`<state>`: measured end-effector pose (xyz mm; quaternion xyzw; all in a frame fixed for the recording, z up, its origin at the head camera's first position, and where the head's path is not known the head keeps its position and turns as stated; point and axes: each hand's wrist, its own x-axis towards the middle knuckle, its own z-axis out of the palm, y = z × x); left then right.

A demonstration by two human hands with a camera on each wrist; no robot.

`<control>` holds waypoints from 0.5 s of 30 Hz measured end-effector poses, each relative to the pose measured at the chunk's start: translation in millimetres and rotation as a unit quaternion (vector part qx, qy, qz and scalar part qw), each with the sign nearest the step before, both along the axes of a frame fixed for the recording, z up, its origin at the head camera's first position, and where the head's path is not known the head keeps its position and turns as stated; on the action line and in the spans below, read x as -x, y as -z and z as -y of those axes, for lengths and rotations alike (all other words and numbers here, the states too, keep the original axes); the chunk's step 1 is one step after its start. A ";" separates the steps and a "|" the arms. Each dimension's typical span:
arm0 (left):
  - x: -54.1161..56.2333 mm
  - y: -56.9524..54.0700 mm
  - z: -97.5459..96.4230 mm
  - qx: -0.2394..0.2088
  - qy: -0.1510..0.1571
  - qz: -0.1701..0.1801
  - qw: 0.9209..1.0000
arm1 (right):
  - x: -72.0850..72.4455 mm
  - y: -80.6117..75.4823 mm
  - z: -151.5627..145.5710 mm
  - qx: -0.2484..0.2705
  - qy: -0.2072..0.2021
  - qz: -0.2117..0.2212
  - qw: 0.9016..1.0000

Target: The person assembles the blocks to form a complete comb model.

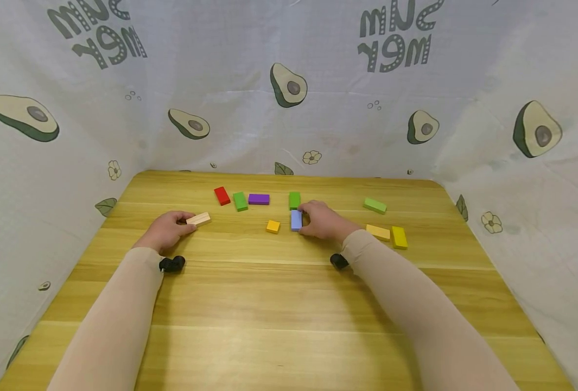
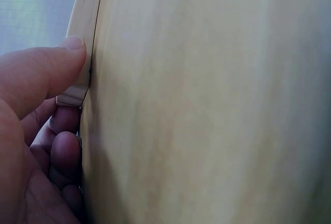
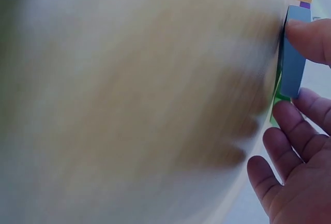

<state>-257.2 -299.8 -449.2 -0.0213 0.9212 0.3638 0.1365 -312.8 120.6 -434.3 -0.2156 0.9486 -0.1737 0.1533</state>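
Note:
On the left of the table my left hand (image 1: 168, 229) pinches a plain wooden block (image 1: 198, 219) by its near end. In the left wrist view the thumb (image 2: 62, 63) lies along the face of this block, with the other fingers curled below it. My right hand (image 1: 324, 220) is at the middle, holding a light blue block (image 1: 296, 221) lengthwise between thumb and forefinger. The right wrist view shows the thumb (image 3: 313, 40) at one end of the blue block and fingertips at the other. Just behind the blue block lies a green block (image 1: 294, 200).
Red (image 1: 222, 196), green (image 1: 240, 201) and purple (image 1: 259, 199) blocks lie at the back left. A small orange block (image 1: 273, 226) sits between the hands. Right of the right hand are a green (image 1: 375, 205), a tan (image 1: 378, 233) and a yellow block (image 1: 399, 238). A printed curtain (image 1: 249, 141) borders the table.

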 end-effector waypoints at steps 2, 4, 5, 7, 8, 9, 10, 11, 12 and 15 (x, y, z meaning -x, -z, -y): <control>-0.1 -1.1 -0.8 -0.002 0.000 0.000 1.000 | 0.2 0.1 0.4 -0.001 0.000 -0.002 1.000; 0.0 -1.7 -0.9 -0.001 0.003 0.000 1.000 | 0.6 0.5 0.6 -0.003 -0.001 -0.005 1.000; 0.0 -2.0 -1.1 -0.001 0.004 0.000 1.000 | 0.9 0.8 0.7 -0.005 -0.002 -0.007 1.000; -0.2 -2.8 -1.3 -0.001 0.005 0.001 1.000 | 1.4 1.4 0.6 -0.006 -0.001 -0.008 1.000; -0.3 -3.0 -1.4 -0.001 0.005 0.002 1.000 | 1.6 1.6 0.5 -0.006 -0.001 -0.008 1.000; -0.3 -3.0 -1.4 -0.001 0.004 0.002 1.000 | 2.0 1.5 0.7 -0.005 0.000 -0.008 1.000; -0.4 -3.1 -1.5 -0.002 0.004 0.002 1.000 | 2.5 1.8 0.7 -0.005 0.002 -0.007 1.000; -0.4 -3.1 -1.7 -0.003 0.003 0.003 1.000 | 3.2 2.2 0.8 -0.005 0.003 -0.007 1.000; -0.5 -3.2 -1.7 -0.003 0.003 0.003 1.000 | 3.8 2.5 1.0 -0.004 0.005 -0.006 1.000; -0.1 -2.7 -1.6 -0.004 0.001 0.004 1.000 | 5.6 3.7 1.2 -0.002 0.009 -0.003 1.000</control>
